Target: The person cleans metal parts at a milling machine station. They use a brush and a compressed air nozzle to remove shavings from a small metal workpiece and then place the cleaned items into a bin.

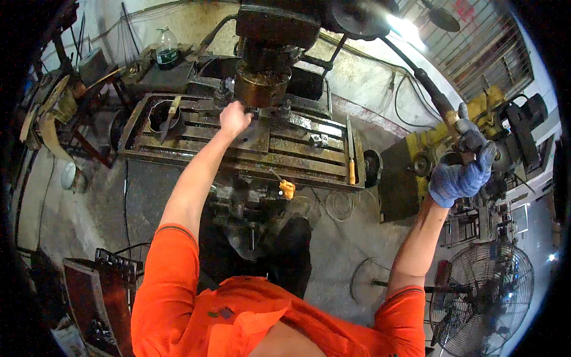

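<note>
My bare left hand [236,121] is closed just below and beside the brown, oily spindle head [262,83] of a machine. Whatever its fingers pinch there is too small and dark to make out. Raised at the far right, my right hand [461,172] wears a blue-grey knit glove. Its fingers curl around the lower end of a long lever [437,98] that slants down from the machine's top. Under the spindle lies a slotted, wet metal machine table [208,156]. Small metal blocks [318,140] sit on it to the right of my left hand.
A dark pot with a brush [169,119] stands at the table's left end. A yellow-handled file [351,154] lies along its right end. A yellow handle [286,189] juts from the front edge. A large fan [482,297] stands at lower right, beyond a yellow-green machine [410,172].
</note>
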The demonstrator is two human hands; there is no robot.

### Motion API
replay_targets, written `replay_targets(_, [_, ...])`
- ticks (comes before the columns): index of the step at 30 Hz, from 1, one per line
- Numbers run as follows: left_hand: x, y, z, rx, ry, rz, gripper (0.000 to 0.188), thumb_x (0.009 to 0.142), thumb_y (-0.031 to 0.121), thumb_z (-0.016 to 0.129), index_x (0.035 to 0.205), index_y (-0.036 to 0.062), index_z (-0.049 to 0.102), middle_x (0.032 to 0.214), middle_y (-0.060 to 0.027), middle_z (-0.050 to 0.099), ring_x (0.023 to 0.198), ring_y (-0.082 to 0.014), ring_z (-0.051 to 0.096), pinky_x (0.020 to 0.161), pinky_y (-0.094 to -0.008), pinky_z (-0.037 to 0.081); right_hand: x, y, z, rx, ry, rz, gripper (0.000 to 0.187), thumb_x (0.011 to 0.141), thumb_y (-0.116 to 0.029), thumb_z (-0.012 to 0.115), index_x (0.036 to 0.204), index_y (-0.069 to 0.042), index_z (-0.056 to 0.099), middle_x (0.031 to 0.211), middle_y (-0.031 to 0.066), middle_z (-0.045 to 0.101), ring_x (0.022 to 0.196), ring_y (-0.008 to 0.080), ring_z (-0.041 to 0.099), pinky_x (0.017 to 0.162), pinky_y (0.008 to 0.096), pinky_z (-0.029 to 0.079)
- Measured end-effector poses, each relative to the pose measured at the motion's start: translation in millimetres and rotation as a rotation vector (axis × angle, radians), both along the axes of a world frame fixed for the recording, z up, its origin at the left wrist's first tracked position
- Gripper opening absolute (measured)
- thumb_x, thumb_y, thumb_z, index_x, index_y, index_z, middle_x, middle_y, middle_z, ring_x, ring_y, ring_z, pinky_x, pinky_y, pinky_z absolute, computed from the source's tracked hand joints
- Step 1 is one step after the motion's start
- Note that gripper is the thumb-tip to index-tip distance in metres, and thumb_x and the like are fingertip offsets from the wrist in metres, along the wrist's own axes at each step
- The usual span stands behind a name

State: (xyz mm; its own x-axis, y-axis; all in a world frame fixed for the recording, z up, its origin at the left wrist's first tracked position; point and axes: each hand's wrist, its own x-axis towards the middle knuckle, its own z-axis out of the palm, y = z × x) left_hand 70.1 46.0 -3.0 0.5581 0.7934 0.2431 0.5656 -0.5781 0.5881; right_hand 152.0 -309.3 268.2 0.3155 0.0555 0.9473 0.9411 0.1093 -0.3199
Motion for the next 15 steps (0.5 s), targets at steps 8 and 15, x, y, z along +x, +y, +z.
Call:
replay_targets(8, [-1.2,-3.9,-1.7,0.025,-0.027,0.048,0.027,0.065,0.025,0.070,0.076,0.0016,0.064,0.078,-0.0185,0.063,0.079,-0.0343,0.060,0.069,-0.0422,0.048,10.8,-5.3,1.5,0.053,0.021,0.252,0.043,0.089,-0.028,0.037,0.086,0.008,0.061,0.082,0.0185,0.063,0.082,0.0302,0.060,0.089,0.0440,0.041])
replay_targets(15, [-4.6,-10.6,6.1,0.019,-0.039,0.020,0.026,0.066,0.025,0.069,0.077,0.0018,0.064,0.076,-0.0180,0.062,0.079,-0.0350,0.060,0.069,-0.0419,0.049,13.7,-4.8,-9.6,0.070,0.033,0.187,0.041,0.089,-0.026,0.035,0.086,0.006,0.061,0.082,0.0183,0.063,0.089,0.0336,0.060,0.088,0.0432,0.042])
